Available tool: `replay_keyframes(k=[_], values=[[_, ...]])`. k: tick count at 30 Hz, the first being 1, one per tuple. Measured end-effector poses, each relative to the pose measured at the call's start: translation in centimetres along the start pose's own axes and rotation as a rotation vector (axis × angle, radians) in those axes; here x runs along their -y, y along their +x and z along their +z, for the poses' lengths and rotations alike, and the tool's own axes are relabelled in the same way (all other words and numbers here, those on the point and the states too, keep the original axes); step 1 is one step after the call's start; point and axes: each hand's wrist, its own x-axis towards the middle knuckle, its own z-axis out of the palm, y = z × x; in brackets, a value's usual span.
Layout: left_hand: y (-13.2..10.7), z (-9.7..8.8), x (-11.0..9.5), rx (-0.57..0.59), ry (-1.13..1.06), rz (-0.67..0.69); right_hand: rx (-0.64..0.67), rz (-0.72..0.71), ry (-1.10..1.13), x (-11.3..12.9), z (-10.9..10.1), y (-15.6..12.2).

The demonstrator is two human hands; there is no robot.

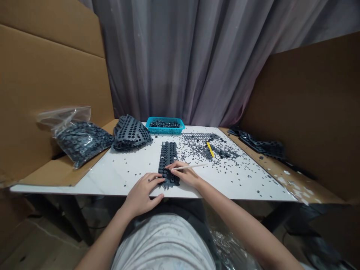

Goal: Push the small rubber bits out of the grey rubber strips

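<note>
A dark perforated rubber sheet (168,152) lies lengthwise before me on the white table. My right hand (184,173) pinches a thin white stick (191,166) like a pen, its fingertips down on the sheet and the stick's long end pointing right. My left hand (146,189) lies with spread fingers at the sheet's lower left edge, its fingertips resting on that edge. What sits under the right fingertips is hidden. Several small dark pieces (194,150) are scattered to the right of the sheet.
A blue basket (165,130) of dark parts stands at the back. Left of it are stacked perforated sheets (131,131) and a clear bag (81,142) of dark rings. A yellow tool (210,149) lies among the scraps. Cardboard walls (309,112) flank the table (112,176).
</note>
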Motion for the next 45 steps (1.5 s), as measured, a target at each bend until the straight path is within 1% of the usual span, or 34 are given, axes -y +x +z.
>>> replay_keyframes(k=[4, 8, 14, 19, 23, 25, 27, 29, 31, 34, 37, 39, 42, 45], values=[[0.0, 0.1, 0.1, -0.001, 0.017, -0.003, 0.025, -0.003, -0.038, -0.1, 0.0, 0.1], [0.1, 0.1, 0.1, -0.001, 0.039, 0.012, 0.023, -0.059, -0.122, -0.2, 0.0, 0.1], [0.1, 0.2, 0.1, 0.023, 0.054, -0.009, 0.007, -0.111, -0.154, -0.3, 0.0, 0.1], [0.1, 0.2, 0.1, 0.026, 0.056, -0.018, 0.034, -0.169, -0.313, -0.3, 0.0, 0.1], [0.1, 0.2, 0.1, 0.015, 0.047, -0.008, 0.104, -0.216, -0.505, -0.2, -0.1, 0.3], [0.1, 0.1, 0.1, 0.018, 0.043, -0.005, 0.127, -0.259, -0.565, -0.3, 0.0, 0.5], [0.1, 0.1, 0.1, 0.022, 0.042, -0.007, 0.123, -0.293, -0.596, -0.4, 0.2, 0.7], [0.2, 0.1, 0.1, 0.021, 0.042, -0.006, 0.075, -0.302, -0.606, -0.6, 0.4, 0.7], [0.2, 0.1, 0.0, 0.021, 0.042, 0.000, -0.020, -0.274, -0.598, -0.9, 0.4, 0.8], [0.2, 0.0, -0.1, 0.024, 0.043, -0.004, -0.169, -0.176, -0.574, -1.1, 0.0, 0.6], [0.2, 0.0, -0.3, 0.015, 0.043, -0.010, -0.243, -0.065, -0.468, -0.6, -0.4, 0.3], [0.1, -0.1, -0.3, 0.010, 0.044, -0.010, -0.208, -0.019, -0.314, -0.1, -0.4, 0.1], [0.0, -0.1, -0.2, 0.013, 0.041, -0.003, -0.069, 0.013, -0.109, 0.6, 0.0, -0.3], [0.0, 0.0, -0.1, 0.006, 0.024, 0.004, 0.014, 0.016, -0.070, 0.8, 0.5, -0.6]])
